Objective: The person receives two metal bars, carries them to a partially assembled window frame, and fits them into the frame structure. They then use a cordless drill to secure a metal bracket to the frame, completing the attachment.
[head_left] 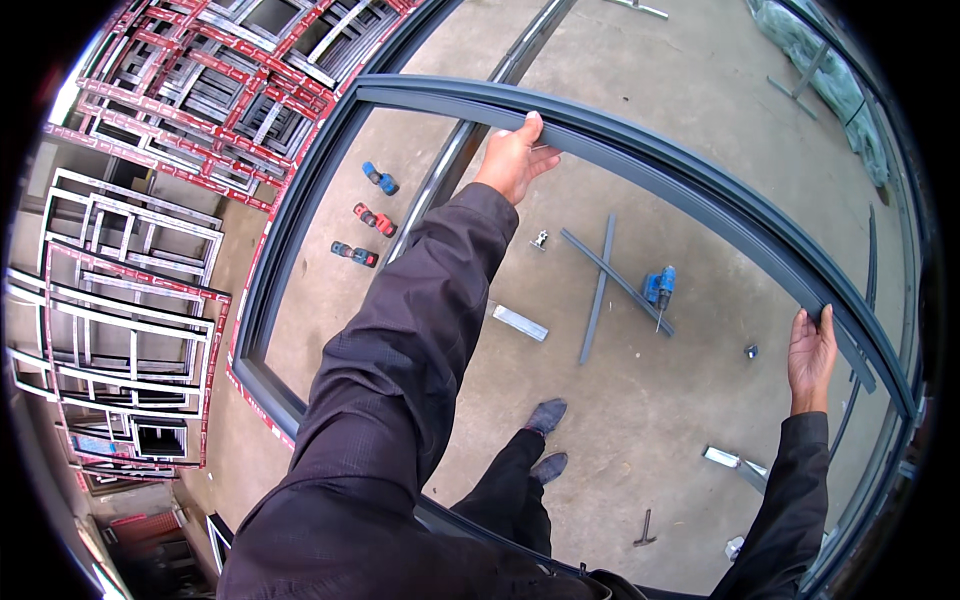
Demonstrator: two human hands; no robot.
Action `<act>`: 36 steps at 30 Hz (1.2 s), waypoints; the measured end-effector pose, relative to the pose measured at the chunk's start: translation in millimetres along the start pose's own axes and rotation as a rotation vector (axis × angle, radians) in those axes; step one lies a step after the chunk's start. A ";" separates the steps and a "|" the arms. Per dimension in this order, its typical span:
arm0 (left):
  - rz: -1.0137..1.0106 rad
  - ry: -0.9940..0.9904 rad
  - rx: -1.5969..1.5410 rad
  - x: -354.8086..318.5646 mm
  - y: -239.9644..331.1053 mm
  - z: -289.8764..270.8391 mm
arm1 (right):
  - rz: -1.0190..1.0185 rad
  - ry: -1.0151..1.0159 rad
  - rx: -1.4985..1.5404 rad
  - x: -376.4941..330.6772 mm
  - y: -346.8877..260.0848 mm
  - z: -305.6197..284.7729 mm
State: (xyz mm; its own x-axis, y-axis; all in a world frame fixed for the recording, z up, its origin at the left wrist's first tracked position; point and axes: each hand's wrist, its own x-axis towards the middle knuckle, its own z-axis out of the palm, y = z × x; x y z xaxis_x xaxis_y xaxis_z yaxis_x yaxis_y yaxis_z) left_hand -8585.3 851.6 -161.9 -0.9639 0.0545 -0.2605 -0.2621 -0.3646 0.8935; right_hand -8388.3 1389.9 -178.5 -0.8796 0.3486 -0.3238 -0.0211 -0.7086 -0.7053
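Note:
A large dark grey window frame (284,255) surrounds my view of the floor. Along the inner side of its far bar runs a long grey strip (665,178). My left hand (513,160) grips the strip left of centre, thumb on top and fingers beneath. Toward the right end, my right hand (812,352) pinches the same strip between thumb and fingers. The strip's right end sticks out past that hand, slightly apart from the frame. What the fingers touch underneath is partly hidden.
Through the frame, a blue drill (660,287), crossed grey strips (598,290) and a hammer (646,529) show below. Several power tools, including a red one (374,219), lie near a metal rail (437,185). Stacked frames (130,300) fill the left; plastic-wrapped material (840,90) lies far right.

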 end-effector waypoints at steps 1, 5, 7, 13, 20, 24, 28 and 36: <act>0.000 0.007 0.002 2.7 0.9 -0.8 | -0.007 -0.004 0.004 6.9 -0.7 1.1; -0.011 0.013 -0.004 9.6 2.0 1.0 | -0.017 -0.040 0.006 33.5 -4.1 3.6; -0.020 0.023 0.007 14.5 2.7 3.1 | -0.023 -0.045 0.000 45.4 -1.7 1.2; -0.018 0.020 0.130 24.3 1.4 11.6 | -0.014 -0.055 -0.014 83.1 -0.7 -34.2; -0.034 0.151 0.177 29.3 6.3 0.8 | -0.097 0.118 -0.063 58.0 -3.2 6.3; -0.067 0.155 0.212 37.0 7.7 6.7 | -0.187 0.211 -0.030 56.9 -31.9 -23.5; -0.081 0.160 0.221 41.1 5.2 2.5 | -0.225 0.308 0.005 63.8 -49.9 -43.6; -0.043 0.146 0.215 40.5 7.8 -6.8 | -0.152 0.407 -0.046 61.4 -61.1 -22.7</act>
State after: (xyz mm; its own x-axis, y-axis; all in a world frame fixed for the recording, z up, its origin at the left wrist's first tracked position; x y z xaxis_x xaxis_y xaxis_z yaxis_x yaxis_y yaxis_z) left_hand -8626.0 844.6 -168.0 -0.9389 -0.0745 -0.3360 -0.3215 -0.1583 0.9336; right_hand -8430.3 1468.5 -169.6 -0.6088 0.6666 -0.4302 -0.1062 -0.6059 -0.7884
